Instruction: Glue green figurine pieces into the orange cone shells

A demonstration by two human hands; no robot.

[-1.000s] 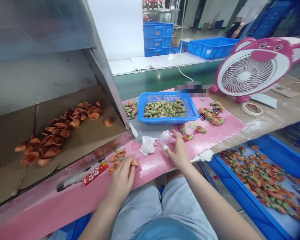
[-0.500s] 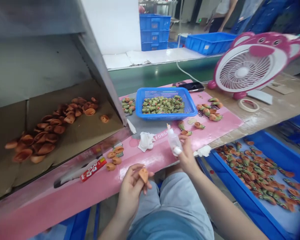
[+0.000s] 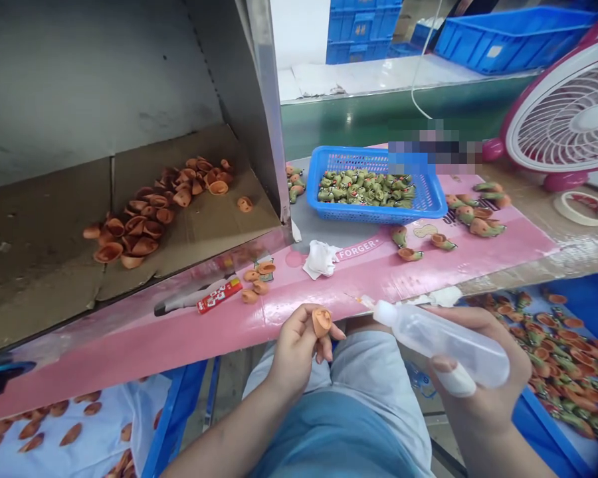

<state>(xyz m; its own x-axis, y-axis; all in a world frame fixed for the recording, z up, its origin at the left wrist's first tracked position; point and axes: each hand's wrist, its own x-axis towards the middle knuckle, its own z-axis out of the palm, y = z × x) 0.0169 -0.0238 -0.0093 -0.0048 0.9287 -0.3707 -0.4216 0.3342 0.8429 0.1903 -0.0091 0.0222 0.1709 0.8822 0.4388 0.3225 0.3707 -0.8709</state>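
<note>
Starting on the left, there's a metal shelf lined with flattened cardboard (image 3: 40,265), and on it a loose heap of hollow orange shells (image 3: 144,232), with one sitting off by itself to the right (image 3: 245,204). Below that, more of the same orange pieces (image 3: 64,433) lie on a white sheet next to the blue edge of a crate (image 3: 175,411). Along the pink-covered table (image 3: 129,372) there's a little cluster of orange shells (image 3: 255,284) right beside a small red-and-white box (image 3: 219,295). The left hand (image 3: 294,358) is clenched around one orange shell (image 3: 321,323), pinching it up in the fingers (image 3: 303,332) just above the lap. The right hand (image 3: 478,378) is wrapped firmly around a clear plastic squeeze bottle (image 3: 443,345), and its nozzle points left at that shell, close but not touching; one finger on that hand has a white wrap (image 3: 456,380) on it. Farther up the table, a crumpled white tissue (image 3: 321,257) sits in front of a blue plastic basket (image 3: 359,212) packed with green-and-orange figurines (image 3: 363,189). To the right of the basket are a few more loose figurines (image 3: 476,219), then a roll of tape (image 3: 583,209) and a pink-framed fan (image 3: 563,113). Bottom right, a blue tray (image 3: 543,425) is full of orange-and-green pieces (image 3: 565,352).
</note>
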